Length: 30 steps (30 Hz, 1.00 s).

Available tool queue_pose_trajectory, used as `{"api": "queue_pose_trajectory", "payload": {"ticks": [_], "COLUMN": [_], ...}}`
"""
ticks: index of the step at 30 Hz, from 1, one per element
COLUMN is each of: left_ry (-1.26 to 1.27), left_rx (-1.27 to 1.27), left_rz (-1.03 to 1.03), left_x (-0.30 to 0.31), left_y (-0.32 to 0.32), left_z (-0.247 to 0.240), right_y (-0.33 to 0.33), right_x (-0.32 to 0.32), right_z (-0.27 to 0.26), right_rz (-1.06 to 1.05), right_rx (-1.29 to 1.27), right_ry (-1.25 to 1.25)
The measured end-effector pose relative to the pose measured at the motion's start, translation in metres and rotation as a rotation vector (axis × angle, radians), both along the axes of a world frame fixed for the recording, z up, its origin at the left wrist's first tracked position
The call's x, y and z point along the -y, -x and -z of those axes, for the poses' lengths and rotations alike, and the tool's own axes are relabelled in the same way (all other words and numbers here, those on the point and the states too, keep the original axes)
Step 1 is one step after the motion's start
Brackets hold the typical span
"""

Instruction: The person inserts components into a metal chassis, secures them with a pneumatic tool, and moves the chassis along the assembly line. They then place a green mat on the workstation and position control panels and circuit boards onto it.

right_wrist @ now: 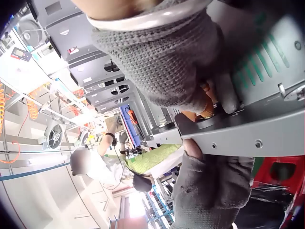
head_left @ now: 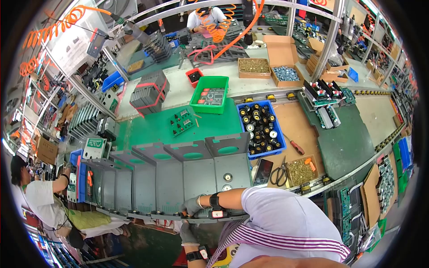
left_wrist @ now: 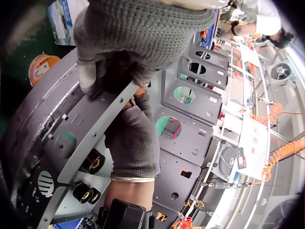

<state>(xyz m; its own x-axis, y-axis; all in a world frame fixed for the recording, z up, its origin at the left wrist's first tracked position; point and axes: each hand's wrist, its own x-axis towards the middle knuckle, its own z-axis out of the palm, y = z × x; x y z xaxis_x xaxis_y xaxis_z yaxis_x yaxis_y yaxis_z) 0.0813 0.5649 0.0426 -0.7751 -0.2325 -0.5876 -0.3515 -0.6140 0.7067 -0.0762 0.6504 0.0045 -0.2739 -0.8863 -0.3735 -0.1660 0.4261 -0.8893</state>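
A row of grey metal casings (head_left: 170, 183) stands along the bench. At the front panel of one, my gloved right hand (head_left: 192, 206) reaches in from the inner side. Its fingertips pinch a brass threaded fitting (right_wrist: 208, 109) close behind the panel's lip. My gloved left hand (right_wrist: 209, 191) is on the outer side, below the lip, with its thumb on the panel edge and its fingers curled. In the left wrist view the palm hides what lies under those fingers. Black round sockets with brass centres (left_wrist: 95, 161) lie nearby in a casing.
A blue bin (head_left: 282, 138) of black sockets stands beside the row. Near it are scissors (head_left: 279, 175), a phone (head_left: 263, 172), a screwdriver (head_left: 296, 146) and a carton of small brass-coloured parts (head_left: 301, 173). A green tray (head_left: 210, 82) and a circuit board (head_left: 181, 123) lie behind. Another person (head_left: 42, 192) works at left.
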Motion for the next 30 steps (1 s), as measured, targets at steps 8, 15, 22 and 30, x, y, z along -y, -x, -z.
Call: {"api": "queue_pose_trajectory", "payload": {"ticks": [8, 15, 22, 30], "left_ry": [0.032, 0.052, 0.042, 0.039], "left_rx": [0.047, 0.096, 0.082, 0.059], "left_rz": [-0.077, -0.023, -0.037, -0.053], "left_x": [-0.010, -0.009, -0.003, -0.001], "left_y": [0.004, 0.001, 0.000, -0.003], "left_z": [-0.012, -0.023, -0.002, 0.003], "right_y": [-0.005, -0.003, -0.012, 0.000], "right_x": [-0.015, -0.030, -0.019, -0.024], "right_z": [-0.050, -0.040, -0.050, -0.065], "right_rz": [0.187, 0.210, 0.199, 0.322], "right_rx": [0.175, 0.398, -0.088, 0.322], "right_ry": [-0.214, -0.075, -0.189, -0.223]}}
